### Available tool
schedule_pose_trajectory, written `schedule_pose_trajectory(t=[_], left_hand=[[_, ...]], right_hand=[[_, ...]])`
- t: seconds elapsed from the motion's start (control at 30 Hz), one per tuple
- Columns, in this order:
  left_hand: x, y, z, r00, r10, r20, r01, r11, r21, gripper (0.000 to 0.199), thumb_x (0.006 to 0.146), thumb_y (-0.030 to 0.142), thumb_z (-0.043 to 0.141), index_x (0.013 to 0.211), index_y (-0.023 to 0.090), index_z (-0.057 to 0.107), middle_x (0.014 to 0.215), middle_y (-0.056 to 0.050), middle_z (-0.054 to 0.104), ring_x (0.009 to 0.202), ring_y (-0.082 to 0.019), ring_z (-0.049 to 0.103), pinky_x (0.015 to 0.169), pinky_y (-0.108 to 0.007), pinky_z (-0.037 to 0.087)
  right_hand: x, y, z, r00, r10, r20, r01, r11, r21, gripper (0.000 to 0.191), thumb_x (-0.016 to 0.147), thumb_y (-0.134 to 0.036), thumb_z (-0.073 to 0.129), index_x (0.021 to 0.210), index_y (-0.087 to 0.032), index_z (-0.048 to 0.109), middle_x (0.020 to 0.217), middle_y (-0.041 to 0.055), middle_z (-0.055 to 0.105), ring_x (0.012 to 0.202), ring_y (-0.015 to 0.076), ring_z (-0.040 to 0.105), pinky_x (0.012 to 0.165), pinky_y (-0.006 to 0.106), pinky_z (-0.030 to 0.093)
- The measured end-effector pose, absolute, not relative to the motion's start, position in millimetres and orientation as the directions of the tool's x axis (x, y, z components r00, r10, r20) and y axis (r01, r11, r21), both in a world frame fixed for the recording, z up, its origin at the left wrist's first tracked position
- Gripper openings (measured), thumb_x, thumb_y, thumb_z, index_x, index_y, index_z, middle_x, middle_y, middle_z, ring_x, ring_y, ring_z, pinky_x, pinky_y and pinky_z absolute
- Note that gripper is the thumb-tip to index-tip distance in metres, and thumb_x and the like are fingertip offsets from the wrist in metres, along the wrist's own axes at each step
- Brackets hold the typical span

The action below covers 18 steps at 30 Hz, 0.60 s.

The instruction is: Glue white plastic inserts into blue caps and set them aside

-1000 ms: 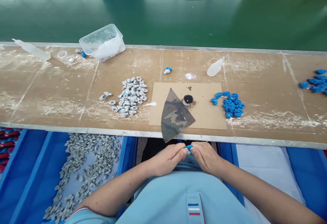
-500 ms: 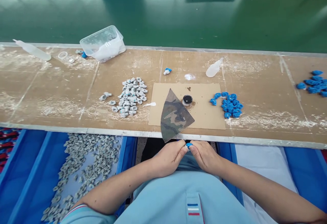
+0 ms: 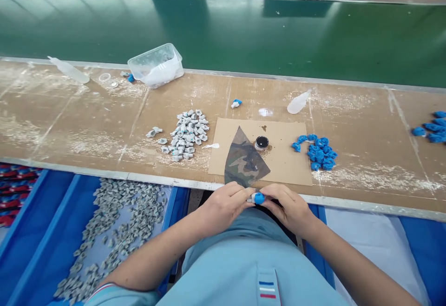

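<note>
In front of my body, just below the table's front edge, my left hand (image 3: 223,206) pinches the pale end of a small blue-and-white plastic part (image 3: 258,198). My right hand (image 3: 289,206) has its fingers closed on the blue end of the same part. Beyond my hands lies a camouflage-patterned triangular sheet (image 3: 244,162) on a piece of cardboard (image 3: 289,157). A small round pot of black liquid (image 3: 261,143) stands beside the sheet. Left of the cardboard is a pile of grey-white parts (image 3: 186,134); on the right, a pile of blue parts (image 3: 321,152).
A clear plastic tub (image 3: 156,66) and a squeeze bottle (image 3: 69,69) lie at the back left. Another bottle (image 3: 298,103) lies behind the cardboard. A blue bin of grey parts (image 3: 128,231) sits below the table edge at left. More blue parts (image 3: 435,127) are at far right.
The part in my fingers now shows more of its blue end and a white end. My hands have shifted apart slightly around it. The view has tilted a little.
</note>
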State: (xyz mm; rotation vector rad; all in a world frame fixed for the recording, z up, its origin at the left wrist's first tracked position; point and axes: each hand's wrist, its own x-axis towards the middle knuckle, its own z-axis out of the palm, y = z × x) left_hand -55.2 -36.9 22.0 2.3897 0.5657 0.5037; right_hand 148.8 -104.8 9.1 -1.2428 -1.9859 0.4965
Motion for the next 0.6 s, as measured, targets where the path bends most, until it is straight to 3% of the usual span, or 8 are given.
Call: schedule_pose_trajectory(t=[0.13,0.27,0.5,0.6], left_hand=[[-58,-35,18,0.839,0.437,0.326,0.219,-0.818,0.531,0.029,0.096,0.016,0.036,0.121,0.012,0.050,0.082,-0.006,0.065,0.072,-0.014,0.056,0.067,-0.026,0.049],[-58,-33,15,0.850,0.385,0.359,0.208,-0.872,0.443,0.032,0.095,0.012,0.036,0.124,0.010,0.046,0.082,-0.007,0.065,0.073,-0.015,0.056,0.067,-0.028,0.050],[-55,-35,12,0.835,0.380,0.399,0.201,-0.885,0.420,0.027,0.094,0.011,0.038,0.119,0.008,0.048,0.080,-0.007,0.065,0.072,-0.015,0.056,0.067,-0.027,0.050],[-53,-36,13,0.847,0.388,0.363,0.205,-0.869,0.450,0.024,0.095,0.013,0.035,0.113,0.009,0.052,0.078,-0.006,0.063,0.069,-0.015,0.055,0.065,-0.027,0.049]], right_hand=[[150,-112,-1,-0.228,0.843,0.487,0.605,0.515,-0.607,0.029,0.091,-0.017,0.055,0.118,-0.026,0.058,0.100,0.0057,0.072,0.088,0.0173,0.070,0.075,0.030,0.061],[152,-120,-7,-0.242,0.852,0.465,0.632,0.502,-0.590,0.030,0.091,-0.014,0.054,0.117,-0.027,0.062,0.108,0.0069,0.071,0.092,0.0183,0.070,0.077,0.032,0.062],[151,-126,-13,-0.173,0.850,0.498,0.546,0.503,-0.669,0.053,0.086,-0.005,0.058,0.131,-0.032,0.053,0.114,0.0056,0.069,0.096,0.0194,0.069,0.081,0.032,0.061],[149,-126,-14,-0.156,0.863,0.480,0.543,0.481,-0.688,0.049,0.087,-0.007,0.058,0.128,-0.032,0.056,0.111,0.0044,0.070,0.092,0.0188,0.070,0.079,0.033,0.061]])
